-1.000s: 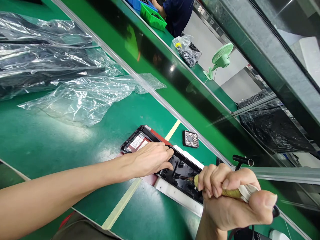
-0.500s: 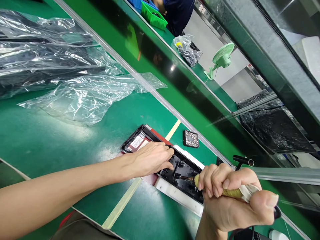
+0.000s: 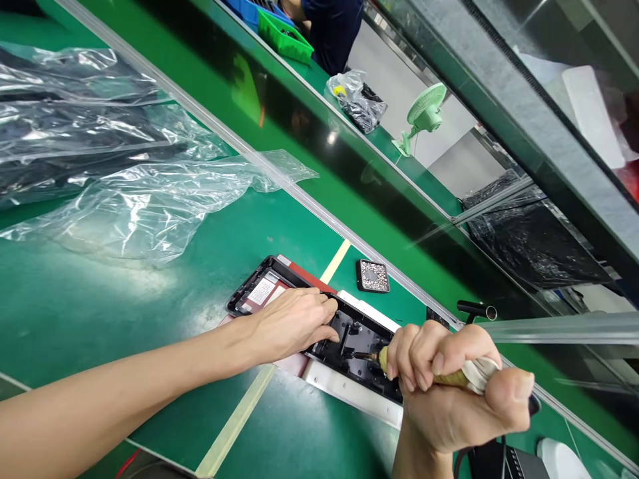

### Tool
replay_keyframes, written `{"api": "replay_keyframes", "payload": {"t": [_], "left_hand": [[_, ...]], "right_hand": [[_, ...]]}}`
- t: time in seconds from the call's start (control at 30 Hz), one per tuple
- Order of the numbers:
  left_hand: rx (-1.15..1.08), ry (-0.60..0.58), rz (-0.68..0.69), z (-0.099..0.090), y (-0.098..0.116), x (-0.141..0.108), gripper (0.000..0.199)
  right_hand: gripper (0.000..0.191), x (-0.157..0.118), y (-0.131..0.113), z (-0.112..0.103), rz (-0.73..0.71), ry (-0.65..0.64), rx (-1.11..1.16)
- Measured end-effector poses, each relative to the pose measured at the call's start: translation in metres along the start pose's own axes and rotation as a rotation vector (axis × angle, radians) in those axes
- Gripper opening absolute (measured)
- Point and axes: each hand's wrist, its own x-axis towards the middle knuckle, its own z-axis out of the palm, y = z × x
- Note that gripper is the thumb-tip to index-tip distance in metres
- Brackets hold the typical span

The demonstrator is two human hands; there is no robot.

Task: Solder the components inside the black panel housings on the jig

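A long black plastic housing (image 3: 367, 336) lies in a white fixture (image 3: 344, 392), with a labelled panel at its far left end. My left hand (image 3: 299, 322) rests across the housing, fingers curled over it and thumb at its inner side. In my right hand (image 3: 454, 379) is a soldering iron (image 3: 383, 359) with a yellow-wrapped handle. My fingers wrap the handle, and the metal tip reaches down inside the housing beside a raised black post. Exactly what the tip touches is too small to make out.
A small black tray (image 3: 373, 276) of tiny metal parts sits behind the housing. Clear plastic bags (image 3: 134, 206) cover the left of the bench. A metal rail (image 3: 200, 110) runs behind. Black box (image 3: 504, 459) stands at lower right. Across the bench are a green fan (image 3: 424, 113) and a person (image 3: 332, 30).
The whole view has shifted slightly, so the scene sits a little further left. Both hands keep their places, with the iron's tip still inside the housing.
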Motion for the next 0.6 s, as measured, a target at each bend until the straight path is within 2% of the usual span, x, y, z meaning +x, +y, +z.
{"api": "replay_keyframes", "payload": {"t": [0.3,0.43,0.6], "left_hand": [[-0.057,-0.062,-0.060,-0.006,0.004,0.002,0.035],[-0.078,-0.085,-0.078,-0.009,0.005,0.002,0.038],[-0.088,-0.087,-0.096,-0.014,0.007,0.003,0.034]], "right_hand": [[0.045,-0.001,-0.003,-0.001,-0.022,0.027,0.052],[0.051,0.006,-0.012,-0.010,-0.066,0.122,0.023],[0.050,0.016,-0.016,-0.023,-0.157,0.288,-0.034]]}}
